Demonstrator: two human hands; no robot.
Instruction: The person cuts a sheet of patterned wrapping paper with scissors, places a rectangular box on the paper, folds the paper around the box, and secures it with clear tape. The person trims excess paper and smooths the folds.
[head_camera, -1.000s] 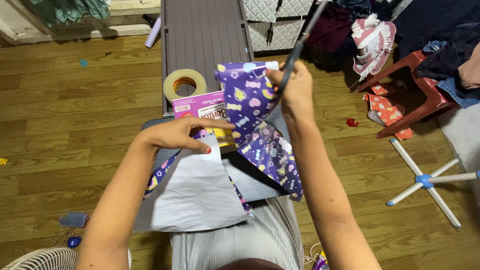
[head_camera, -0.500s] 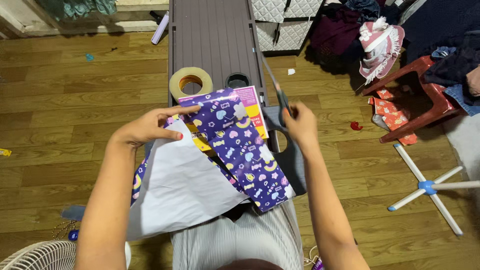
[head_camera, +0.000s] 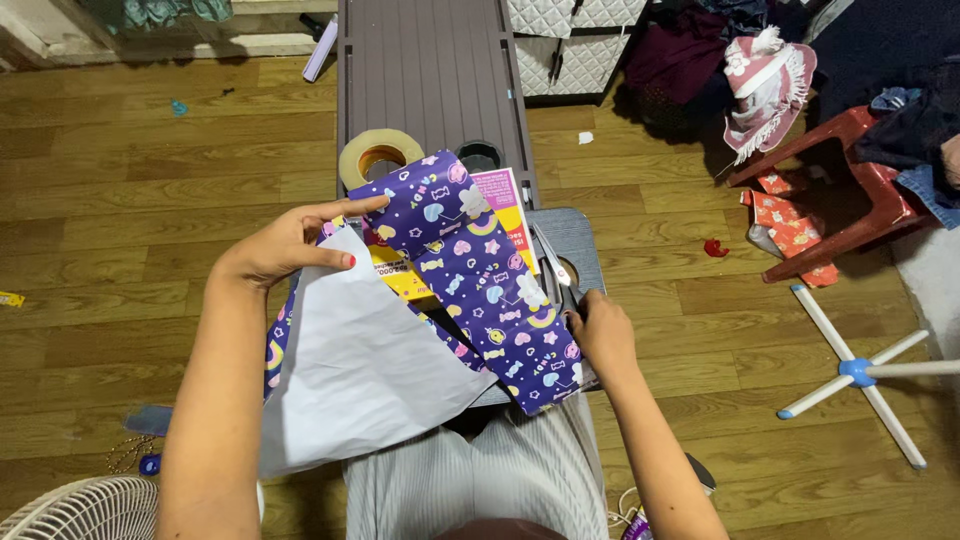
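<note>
On the grey slatted table (head_camera: 430, 70), the left hand (head_camera: 285, 250) pinches the purple patterned wrapping paper (head_camera: 470, 270), white underside showing, over a pink-and-yellow cardboard box (head_camera: 500, 200). Right hand (head_camera: 600, 330) grips metal scissors (head_camera: 555, 270). Beige tape roll (head_camera: 378, 157) lies just beside.

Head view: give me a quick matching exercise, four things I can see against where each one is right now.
Things:
1. scissors
2. tape roll
3. purple wrapping paper
4. red plastic chair

Places:
A. on the wooden floor at the right
B. in the right hand
C. pinned under the left hand, draped over the box
D. on the grey table, beyond the box

Pairs: 1-B, 2-D, 3-C, 4-A
</note>
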